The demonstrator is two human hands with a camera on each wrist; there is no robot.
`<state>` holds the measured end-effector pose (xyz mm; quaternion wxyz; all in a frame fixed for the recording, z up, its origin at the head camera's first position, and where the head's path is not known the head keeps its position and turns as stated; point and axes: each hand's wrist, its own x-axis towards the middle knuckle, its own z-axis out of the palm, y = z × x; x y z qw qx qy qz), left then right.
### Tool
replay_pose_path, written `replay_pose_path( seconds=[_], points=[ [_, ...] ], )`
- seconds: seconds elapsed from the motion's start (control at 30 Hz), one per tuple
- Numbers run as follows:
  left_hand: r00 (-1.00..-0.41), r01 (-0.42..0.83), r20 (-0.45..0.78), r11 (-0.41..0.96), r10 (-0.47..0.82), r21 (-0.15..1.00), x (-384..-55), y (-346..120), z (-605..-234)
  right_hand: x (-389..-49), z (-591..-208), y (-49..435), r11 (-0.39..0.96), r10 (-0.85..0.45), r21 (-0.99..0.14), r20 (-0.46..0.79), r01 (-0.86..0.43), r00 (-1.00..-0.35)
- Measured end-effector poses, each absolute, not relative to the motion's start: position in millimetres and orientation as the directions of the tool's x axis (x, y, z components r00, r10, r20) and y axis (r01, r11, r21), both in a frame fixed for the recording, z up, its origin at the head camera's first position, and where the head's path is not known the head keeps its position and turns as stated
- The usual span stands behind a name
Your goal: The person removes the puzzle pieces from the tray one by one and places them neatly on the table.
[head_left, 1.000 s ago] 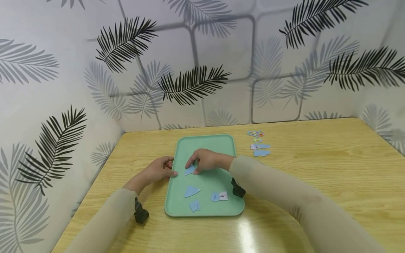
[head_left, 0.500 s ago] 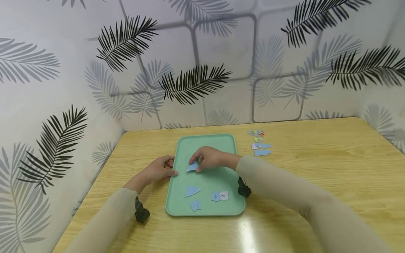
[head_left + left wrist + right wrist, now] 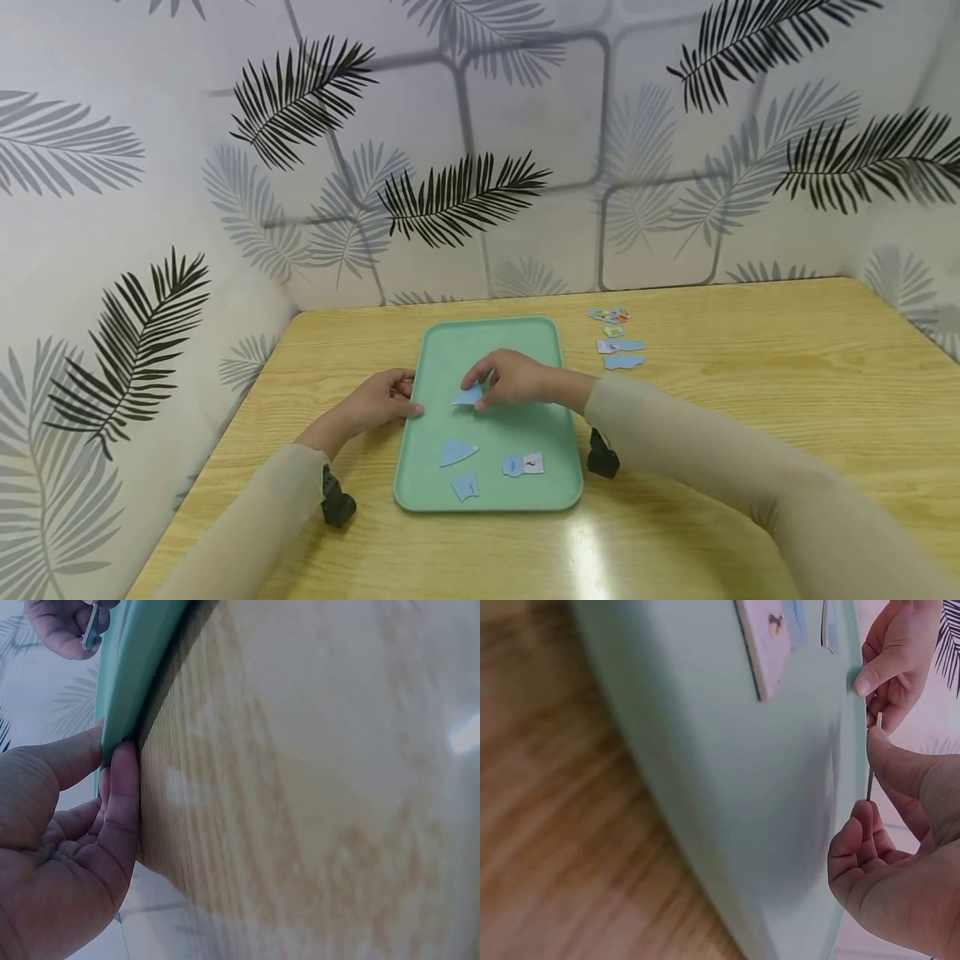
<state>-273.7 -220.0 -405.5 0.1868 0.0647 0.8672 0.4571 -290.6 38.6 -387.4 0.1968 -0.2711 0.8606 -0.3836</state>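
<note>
right hand (image 3: pixel 517 379) pinches a blue puzzle piece (image 3: pixel 468 397) above the green tray (image 3: pixel 487 337), its floor showing toward twelve o'clock; left hand (image 3: pixel 375 402) grips its nine o'clock edge

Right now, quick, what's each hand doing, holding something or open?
Left hand: closed on the edge of the green tray, between thumb and fingers.
Right hand: closed, pinching a blue piece between thumb and fingers.
</note>
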Motion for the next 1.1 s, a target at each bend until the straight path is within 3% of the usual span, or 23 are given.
replay_pose_path(
  seconds=[0.73,1.1],
  points=[
    [-0.924,-0.051,-0.253,0.562,0.288,0.826,-273,-221,-407,-278,-396,87,0.546,-0.439,-0.809,-0.054,-0.219,-0.897],
    [-0.920,-0.047,-0.257,0.570,0.295,0.820,-272,-220,-404,-270,-393,116,0.494,-0.376,-0.846,-0.003,-0.199,-0.926]
  ],
)
